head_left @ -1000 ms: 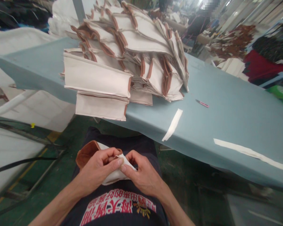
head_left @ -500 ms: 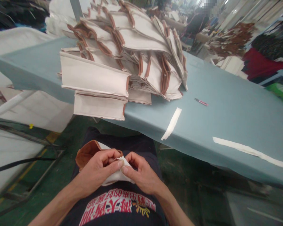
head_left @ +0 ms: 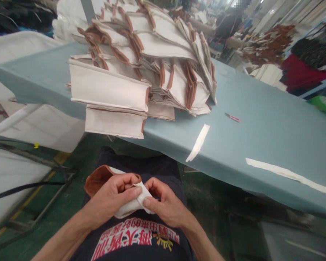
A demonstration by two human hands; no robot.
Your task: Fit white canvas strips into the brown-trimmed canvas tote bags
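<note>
Shifted leftward, cloth piece lies crosswise, brown end pointing left.

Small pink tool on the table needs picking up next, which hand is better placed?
Probably the right hand. The pink tool lies on the table to its right, with a bare stretch between. The left hand would have to cross over, and it grips more of the cloth piece held in the lap.

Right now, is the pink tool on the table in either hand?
No, the pink tool lies on the table, while both hands pinch the cloth piece.
</note>
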